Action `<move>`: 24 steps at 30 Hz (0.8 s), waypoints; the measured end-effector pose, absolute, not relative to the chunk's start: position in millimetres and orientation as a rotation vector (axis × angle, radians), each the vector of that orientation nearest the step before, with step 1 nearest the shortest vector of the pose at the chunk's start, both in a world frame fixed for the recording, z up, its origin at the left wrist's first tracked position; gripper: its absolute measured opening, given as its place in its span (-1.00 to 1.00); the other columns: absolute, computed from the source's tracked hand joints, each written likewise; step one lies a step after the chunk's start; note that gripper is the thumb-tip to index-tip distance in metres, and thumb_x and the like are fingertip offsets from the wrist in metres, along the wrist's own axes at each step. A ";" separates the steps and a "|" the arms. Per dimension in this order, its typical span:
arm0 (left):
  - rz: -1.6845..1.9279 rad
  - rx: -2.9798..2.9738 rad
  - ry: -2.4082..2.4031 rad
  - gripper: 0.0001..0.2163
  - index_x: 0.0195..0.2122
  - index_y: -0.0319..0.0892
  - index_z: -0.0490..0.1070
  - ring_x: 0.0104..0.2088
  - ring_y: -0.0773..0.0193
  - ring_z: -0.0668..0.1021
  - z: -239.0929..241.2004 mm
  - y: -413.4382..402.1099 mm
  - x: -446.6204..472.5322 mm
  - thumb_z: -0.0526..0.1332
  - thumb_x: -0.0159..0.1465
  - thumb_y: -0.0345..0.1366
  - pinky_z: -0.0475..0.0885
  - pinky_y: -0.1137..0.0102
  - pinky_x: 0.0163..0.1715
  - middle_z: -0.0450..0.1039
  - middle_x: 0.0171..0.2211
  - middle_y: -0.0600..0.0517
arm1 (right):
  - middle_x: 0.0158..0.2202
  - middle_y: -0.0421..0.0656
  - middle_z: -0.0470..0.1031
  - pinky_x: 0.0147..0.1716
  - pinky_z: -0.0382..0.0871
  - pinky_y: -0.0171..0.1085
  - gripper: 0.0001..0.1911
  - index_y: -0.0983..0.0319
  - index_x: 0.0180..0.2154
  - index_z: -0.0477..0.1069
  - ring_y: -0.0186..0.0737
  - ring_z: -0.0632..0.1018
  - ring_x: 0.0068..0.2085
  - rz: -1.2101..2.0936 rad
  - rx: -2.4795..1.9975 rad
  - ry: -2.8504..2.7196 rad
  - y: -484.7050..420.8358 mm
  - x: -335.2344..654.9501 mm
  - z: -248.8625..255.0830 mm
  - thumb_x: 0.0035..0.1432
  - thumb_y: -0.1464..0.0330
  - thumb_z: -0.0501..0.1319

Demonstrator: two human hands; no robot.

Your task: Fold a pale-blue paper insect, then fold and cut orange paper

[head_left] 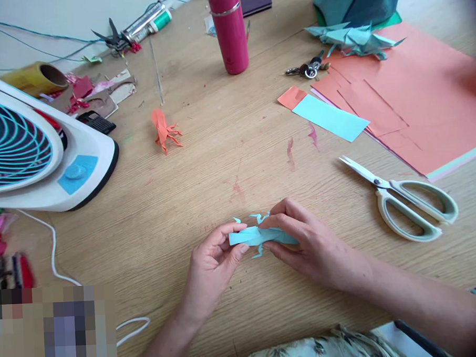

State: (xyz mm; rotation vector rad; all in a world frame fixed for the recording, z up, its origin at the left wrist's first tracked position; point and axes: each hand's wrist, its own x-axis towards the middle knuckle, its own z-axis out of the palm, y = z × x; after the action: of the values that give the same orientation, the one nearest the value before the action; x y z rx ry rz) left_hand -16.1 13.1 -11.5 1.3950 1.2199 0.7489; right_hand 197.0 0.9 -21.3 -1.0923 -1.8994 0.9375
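Between both hands is a light blue origami insect [251,236], a long narrow folded body with thin bent legs sticking out at its upper and lower edges. My left hand [220,255] pinches its left part, thumb below and fingers above. Its right part lies under the fingers of my right hand [303,236], which grip it from both edges and hide that end. Farther off on the table stands an orange origami insect [164,130] with spread legs. To the right of my right hand lie white-handled scissors [396,198], blades slightly apart.
Orange paper sheets [428,107] lie at the right, beside a light blue paper strip [330,116]. Behind them are keys [310,67], a teal origami figure [356,39] and a pink bottle [228,34]. A white fan [91,169] and its cable [54,249] occupy the left.
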 end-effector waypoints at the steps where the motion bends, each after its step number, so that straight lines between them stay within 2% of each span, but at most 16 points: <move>1: 0.741 1.378 1.220 -0.79 -0.11 -0.20 0.48 -0.29 0.31 0.64 -11.8 12.7 -16.1 0.31 0.22 -0.38 0.58 0.49 -0.27 0.62 -0.23 -0.02 | -0.15 -0.07 0.34 -0.21 0.47 -0.20 -0.78 0.19 -0.05 0.35 -0.19 0.46 -0.19 0.932 -1.088 -1.902 0.5 196.9 -21.5 0.26 0.48 0.21; 6: 0.705 1.376 1.264 -0.73 -0.08 -0.20 0.48 -0.32 0.28 0.64 -13.7 10.2 -16.7 0.37 0.17 -0.35 0.60 0.46 -0.30 0.61 -0.25 -0.02 | -0.15 -0.06 0.35 -0.21 0.47 -0.18 -0.77 0.19 -0.02 0.36 -0.17 0.46 -0.18 0.934 -1.060 -1.894 -0.4 197.8 -21.0 0.29 0.41 0.22; 11: 0.729 1.436 1.297 -0.74 -0.10 -0.20 0.52 -0.34 0.28 0.64 -16.5 8.6 -20.3 0.37 0.17 -0.34 0.60 0.48 -0.33 0.62 -0.24 -0.03 | -0.10 -0.06 0.34 -0.12 0.46 -0.16 -0.61 0.16 0.07 0.34 -0.14 0.46 -0.10 1.033 -1.059 -1.893 -0.4 199.2 -20.1 0.22 0.52 0.24; 14: 0.726 1.465 1.304 -0.74 -0.10 -0.20 0.52 -0.35 0.30 0.63 -17.5 8.7 -20.4 0.37 0.17 -0.35 0.58 0.49 -0.33 0.61 -0.26 -0.02 | -0.10 -0.06 0.34 -0.12 0.45 -0.17 -0.63 0.17 0.05 0.35 -0.16 0.45 -0.10 1.053 -1.062 -1.886 -0.3 197.9 -21.4 0.22 0.53 0.22; 18: 0.750 1.387 1.263 -0.75 -0.11 -0.21 0.49 -0.37 0.32 0.62 -18.3 9.1 -17.4 0.36 0.18 -0.35 0.56 0.51 -0.35 0.61 -0.31 0.00 | -0.10 -0.06 0.33 -0.11 0.42 -0.19 -0.68 0.18 0.03 0.35 -0.18 0.45 -0.11 1.065 -1.069 -1.887 0.8 197.6 -21.0 0.25 0.51 0.22; 24: 0.800 1.389 1.284 -0.76 -0.11 -0.21 0.49 -0.35 0.33 0.62 -19.8 10.0 -15.4 0.36 0.18 -0.34 0.55 0.52 -0.31 0.61 -0.30 0.01 | -0.05 -0.06 0.35 -0.10 0.39 -0.22 -0.62 0.17 0.07 0.34 -0.16 0.45 -0.07 1.027 -1.124 -1.879 4.8 205.8 -15.5 0.23 0.37 0.30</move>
State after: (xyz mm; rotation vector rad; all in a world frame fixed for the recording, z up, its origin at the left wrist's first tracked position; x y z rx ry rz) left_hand -15.4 10.0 -19.8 1.3886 1.2845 0.8002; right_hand 205.8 4.8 -15.5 -1.1243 -1.8792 1.0271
